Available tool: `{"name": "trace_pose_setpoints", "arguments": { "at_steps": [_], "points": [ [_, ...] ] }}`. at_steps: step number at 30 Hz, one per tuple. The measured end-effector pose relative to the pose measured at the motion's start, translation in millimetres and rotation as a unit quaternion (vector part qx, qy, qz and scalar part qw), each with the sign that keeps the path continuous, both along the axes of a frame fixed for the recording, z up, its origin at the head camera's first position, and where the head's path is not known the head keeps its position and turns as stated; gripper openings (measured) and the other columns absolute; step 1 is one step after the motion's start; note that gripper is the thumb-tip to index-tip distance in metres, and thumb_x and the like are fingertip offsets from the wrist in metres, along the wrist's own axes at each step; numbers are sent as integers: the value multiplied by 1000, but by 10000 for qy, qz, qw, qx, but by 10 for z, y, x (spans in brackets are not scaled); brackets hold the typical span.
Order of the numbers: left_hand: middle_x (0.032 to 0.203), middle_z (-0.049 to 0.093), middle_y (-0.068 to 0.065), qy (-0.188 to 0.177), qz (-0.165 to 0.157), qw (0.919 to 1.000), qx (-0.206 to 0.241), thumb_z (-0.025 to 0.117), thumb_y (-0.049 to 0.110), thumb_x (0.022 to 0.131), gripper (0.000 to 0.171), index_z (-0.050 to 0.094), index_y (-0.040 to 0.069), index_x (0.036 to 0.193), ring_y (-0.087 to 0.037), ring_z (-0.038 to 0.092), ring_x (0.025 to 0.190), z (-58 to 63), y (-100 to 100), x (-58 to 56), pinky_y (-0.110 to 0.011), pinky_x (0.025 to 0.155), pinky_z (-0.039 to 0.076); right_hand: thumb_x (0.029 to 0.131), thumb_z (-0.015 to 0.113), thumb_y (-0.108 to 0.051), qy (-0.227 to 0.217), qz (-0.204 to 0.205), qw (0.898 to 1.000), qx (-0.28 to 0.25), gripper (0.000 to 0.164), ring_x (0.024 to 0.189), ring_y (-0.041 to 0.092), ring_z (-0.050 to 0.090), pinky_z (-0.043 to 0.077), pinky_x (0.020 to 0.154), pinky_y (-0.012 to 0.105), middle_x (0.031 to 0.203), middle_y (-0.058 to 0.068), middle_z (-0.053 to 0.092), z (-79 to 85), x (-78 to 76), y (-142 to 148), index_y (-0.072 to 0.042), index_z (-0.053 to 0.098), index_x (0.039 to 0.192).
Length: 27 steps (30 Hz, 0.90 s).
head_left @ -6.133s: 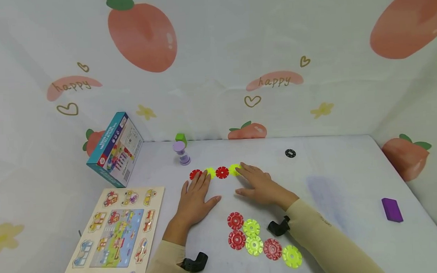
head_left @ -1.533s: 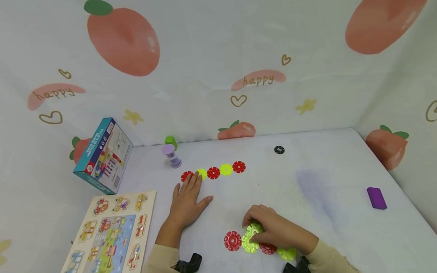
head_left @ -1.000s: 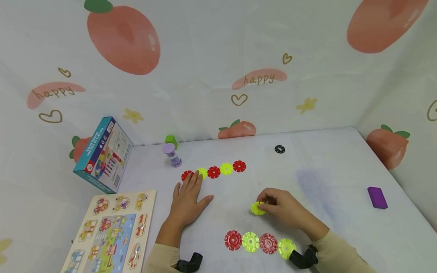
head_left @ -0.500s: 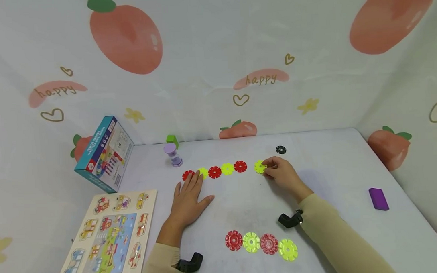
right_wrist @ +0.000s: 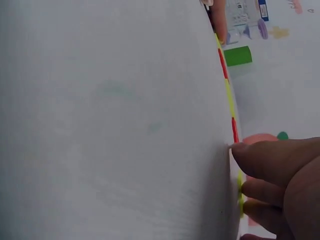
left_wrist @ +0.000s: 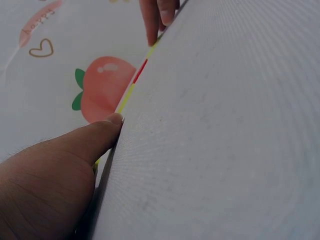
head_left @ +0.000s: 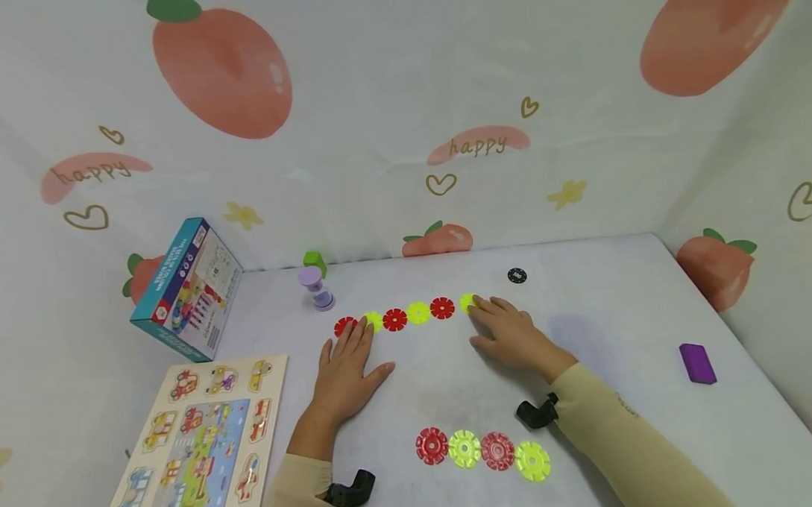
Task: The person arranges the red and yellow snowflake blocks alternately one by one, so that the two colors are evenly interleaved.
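Note:
On the white table my left hand (head_left: pixel 343 379) lies with straight, spread fingers, its fingertips on the left end of a row of notched plastic snowflake discs. A red snowflake disc (head_left: pixel 343 324) and a yellow one are partly covered there. The row goes on with a red disc (head_left: pixel 395 319), a yellow disc (head_left: pixel 418 313) and another red disc (head_left: pixel 442 308). At the right end my right hand (head_left: pixel 512 335) rests extended fingertips on a yellow snowflake disc (head_left: pixel 467 302), partly hidden, with a small gap to its red neighbour. Both wrist views see the discs edge-on.
Nearer me lies a second row: a red disc (head_left: pixel 431 446), a yellow disc (head_left: pixel 464 448), a paler red disc (head_left: pixel 497 450) and a yellow disc (head_left: pixel 533 461). Around stand a puzzle board (head_left: pixel 200 440), box (head_left: pixel 189 291), purple sand timer (head_left: pixel 317 289), green block (head_left: pixel 314 263), black chip (head_left: pixel 517 276) and purple block (head_left: pixel 698 363).
My right hand took a yellow disc from above the near row, carried it to the far row's right end, released its pinch and slid it left. Earlier, a red disc joined that row. The left hand stayed.

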State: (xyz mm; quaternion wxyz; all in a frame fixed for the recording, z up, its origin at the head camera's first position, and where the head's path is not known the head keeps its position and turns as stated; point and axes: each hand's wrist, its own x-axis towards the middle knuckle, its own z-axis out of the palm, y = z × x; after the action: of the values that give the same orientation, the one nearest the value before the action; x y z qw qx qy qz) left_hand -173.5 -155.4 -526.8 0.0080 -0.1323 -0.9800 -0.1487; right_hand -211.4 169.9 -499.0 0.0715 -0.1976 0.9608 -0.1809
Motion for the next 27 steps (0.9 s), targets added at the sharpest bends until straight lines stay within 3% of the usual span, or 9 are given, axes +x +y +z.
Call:
{"name": "trace_pose_setpoints", "arguments": {
  "at_steps": [10, 27],
  "points": [
    [158, 14, 1, 2, -18, 10000, -27, 47, 66, 88, 85, 22, 18, 154, -21, 3, 144, -19, -9, 0, -56, 110, 1, 91, 61, -43, -125, 305, 9994, 118, 70, 142, 30, 15, 28, 93, 59, 157, 2, 20, 2, -64, -28, -15, 35, 149],
    [158, 15, 0, 35, 2, 10000, 13, 48, 66, 88, 85, 24, 17, 153, -22, 4, 144, -14, -14, 5, -57, 110, 1, 88, 65, -46, -298, 297, 9991, -45, 74, 143, 29, 12, 24, 96, 61, 158, -1, 19, 9, -60, -15, -17, 35, 150]
  ]
}}
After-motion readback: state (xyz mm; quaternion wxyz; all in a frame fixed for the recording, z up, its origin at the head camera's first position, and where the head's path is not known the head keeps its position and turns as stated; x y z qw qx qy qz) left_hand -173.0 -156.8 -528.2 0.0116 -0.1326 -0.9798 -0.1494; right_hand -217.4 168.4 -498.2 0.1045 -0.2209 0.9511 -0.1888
